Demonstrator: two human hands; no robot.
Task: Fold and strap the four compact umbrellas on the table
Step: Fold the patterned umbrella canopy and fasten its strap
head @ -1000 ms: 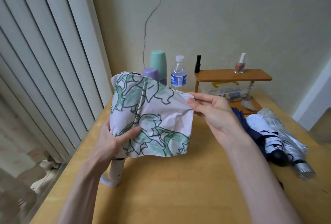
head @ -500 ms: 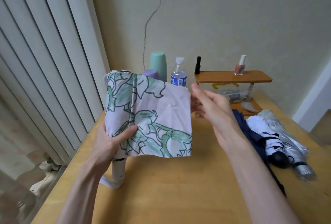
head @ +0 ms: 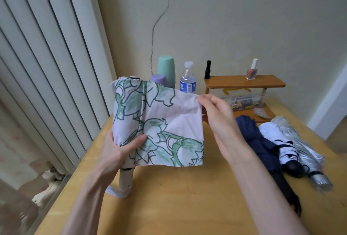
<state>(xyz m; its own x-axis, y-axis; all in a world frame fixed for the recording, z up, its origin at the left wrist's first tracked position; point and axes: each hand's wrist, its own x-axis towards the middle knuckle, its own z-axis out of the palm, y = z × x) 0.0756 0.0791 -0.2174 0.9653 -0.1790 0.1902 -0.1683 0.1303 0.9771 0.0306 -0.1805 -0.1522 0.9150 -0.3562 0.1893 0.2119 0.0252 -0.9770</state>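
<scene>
A pale pink umbrella with a green leaf print [head: 165, 122] stands upright above the wooden table [head: 187, 206], its white handle [head: 125, 180] pointing down with a wrist loop. My left hand [head: 120, 148] grips its bundled left side, thumb across the cloth. My right hand [head: 216, 114] pinches the top right corner of one canopy panel, which is pulled out flat. Three other umbrellas lie at the right: a navy one [head: 262, 148], a white one with black stripes [head: 281, 144] and a silver one [head: 304, 148].
At the back stand a mint bottle [head: 166, 67], a lilac cup [head: 159, 79] and a water bottle [head: 187, 78]. A small wooden shelf [head: 244, 82] carries two nail polish bottles, with a clear box beneath. Vertical blinds [head: 47, 65] run along the table's left edge.
The right hand let go of the panel edge for a moment, then took its top right corner again. The panel now hangs flatter and more stretched. The left hand kept its grip.
</scene>
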